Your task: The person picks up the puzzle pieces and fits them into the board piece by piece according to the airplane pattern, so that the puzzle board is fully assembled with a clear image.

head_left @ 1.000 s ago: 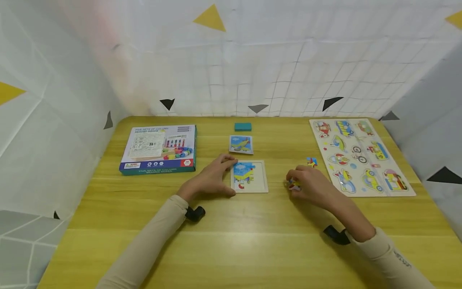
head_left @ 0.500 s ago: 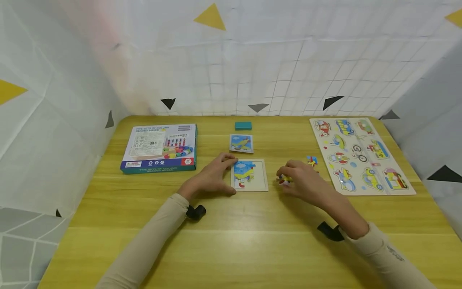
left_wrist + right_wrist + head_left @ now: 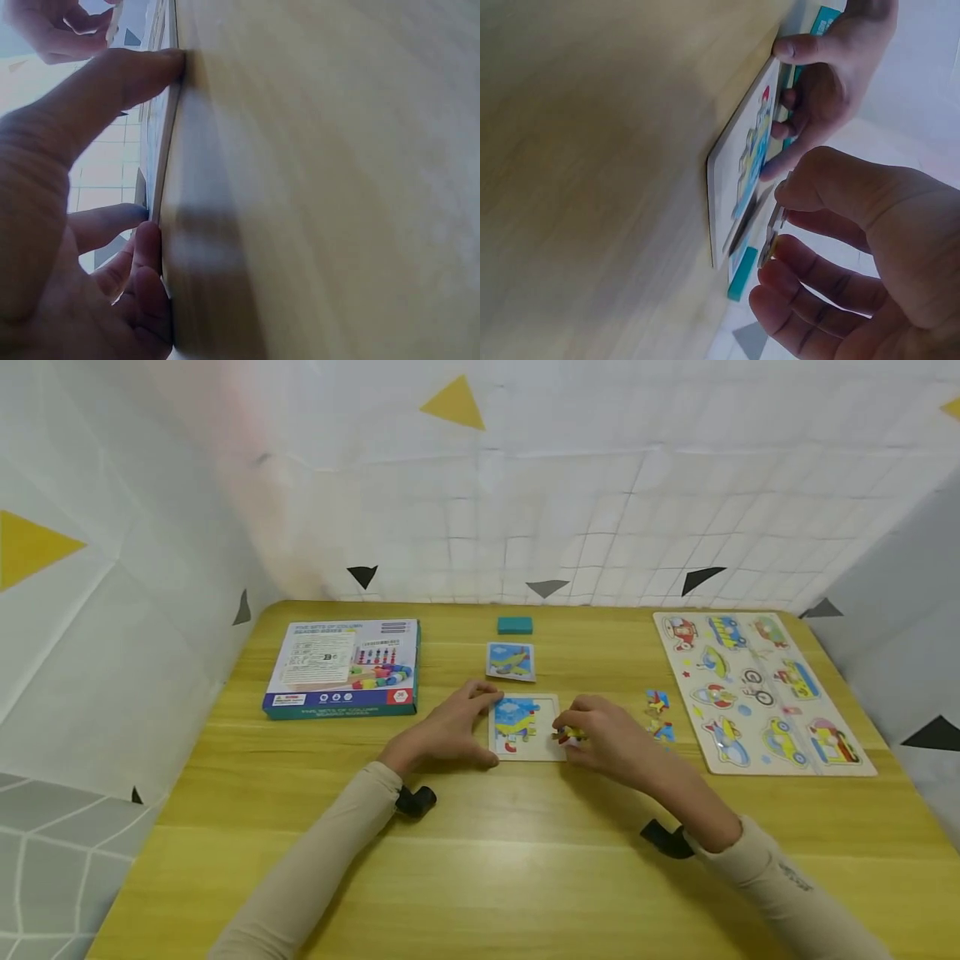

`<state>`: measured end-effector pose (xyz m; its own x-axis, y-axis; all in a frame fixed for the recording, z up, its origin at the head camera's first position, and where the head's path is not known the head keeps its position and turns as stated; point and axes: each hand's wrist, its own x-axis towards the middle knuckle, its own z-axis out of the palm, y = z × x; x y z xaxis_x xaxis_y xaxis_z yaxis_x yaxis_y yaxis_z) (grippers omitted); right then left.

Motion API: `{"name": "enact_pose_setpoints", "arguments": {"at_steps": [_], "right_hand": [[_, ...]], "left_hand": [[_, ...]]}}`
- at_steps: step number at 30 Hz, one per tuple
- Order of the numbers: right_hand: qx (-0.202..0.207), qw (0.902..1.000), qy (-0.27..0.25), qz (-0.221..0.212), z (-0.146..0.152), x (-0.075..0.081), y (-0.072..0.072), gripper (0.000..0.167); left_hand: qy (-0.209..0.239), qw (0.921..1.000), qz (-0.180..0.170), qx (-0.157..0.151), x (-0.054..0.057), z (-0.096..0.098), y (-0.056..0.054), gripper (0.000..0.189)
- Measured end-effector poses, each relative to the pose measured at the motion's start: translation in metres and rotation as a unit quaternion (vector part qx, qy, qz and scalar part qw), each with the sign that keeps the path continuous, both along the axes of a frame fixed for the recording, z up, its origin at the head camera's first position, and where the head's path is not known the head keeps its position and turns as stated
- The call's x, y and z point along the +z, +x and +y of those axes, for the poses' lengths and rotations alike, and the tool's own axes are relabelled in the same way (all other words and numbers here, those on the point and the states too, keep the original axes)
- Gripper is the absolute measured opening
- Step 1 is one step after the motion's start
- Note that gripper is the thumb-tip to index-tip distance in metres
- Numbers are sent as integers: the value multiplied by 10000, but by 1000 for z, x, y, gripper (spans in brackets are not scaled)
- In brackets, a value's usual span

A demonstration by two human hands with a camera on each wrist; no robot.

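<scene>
The right hand, pinching a piece, has moved from near the loose pieces to the right edge of the board; the left hand's spread thumb and forefinger touch its left corners. The board lies flat on the table; being part-filled, it seems unfinished.

Held puzzle piece partly hidden

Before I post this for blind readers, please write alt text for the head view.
A person's right hand holds a puzzle piece by a partly filled puzzle board, whose left edge the left hand touches. Loose pieces and a larger picture board lie to the right, a box to the left.
</scene>
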<state>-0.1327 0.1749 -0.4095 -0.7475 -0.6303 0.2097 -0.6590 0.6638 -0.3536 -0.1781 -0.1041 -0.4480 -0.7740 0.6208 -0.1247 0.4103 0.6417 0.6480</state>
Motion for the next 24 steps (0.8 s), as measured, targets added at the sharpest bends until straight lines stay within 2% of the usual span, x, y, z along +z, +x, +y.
{"name": "enact_pose_setpoints", "arguments": {"at_steps": [8, 14, 24], "right_hand": [[117, 9998, 98, -129, -13, -7, -3, 27], [136, 9999, 96, -18, -19, -10, -5, 28], [458, 9989, -48, -13, -33, -17, -8, 23]], "left_hand": [[-84, 9999, -48, 53, 1, 2, -1, 103], [-30, 10000, -27, -40, 0, 4, -3, 102], [-44, 10000, -72, -6, 0, -1, -2, 102]]}}
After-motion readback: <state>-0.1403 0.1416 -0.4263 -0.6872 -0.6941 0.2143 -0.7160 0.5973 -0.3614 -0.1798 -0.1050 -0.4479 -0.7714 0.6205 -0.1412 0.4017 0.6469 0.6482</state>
